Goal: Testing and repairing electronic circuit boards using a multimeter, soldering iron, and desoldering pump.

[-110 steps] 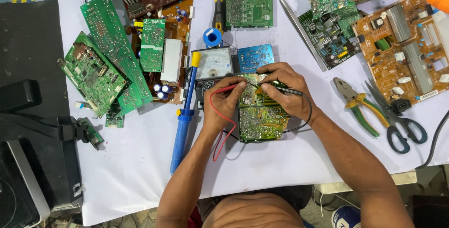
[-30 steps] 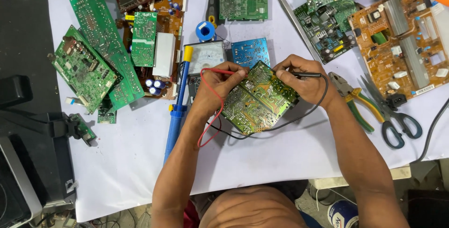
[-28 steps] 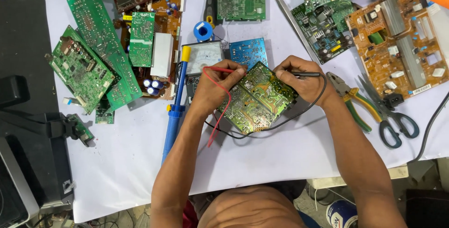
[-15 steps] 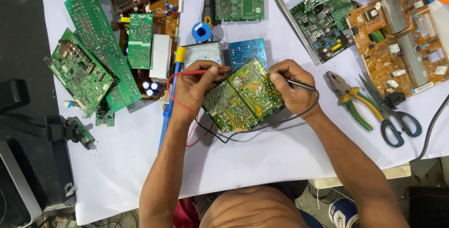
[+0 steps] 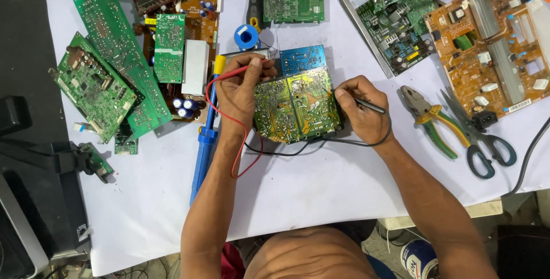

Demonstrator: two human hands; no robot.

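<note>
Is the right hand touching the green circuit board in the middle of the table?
Touching. The head view shows the right hand resting its fingers on the right edge of the green circuit board, with no gap.

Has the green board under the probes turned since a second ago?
Yes. The green circuit board has swung from diagonal to nearly square with the blue board behind it.

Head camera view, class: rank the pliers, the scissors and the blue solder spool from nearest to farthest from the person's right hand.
From the right hand, which holds a black probe:
1. Pliers, green and yellow handles, just to its right on the white sheet.
2. Blue solder spool, up and to its left, beyond the green board.
3. Scissors, further right, past the pliers.
</note>
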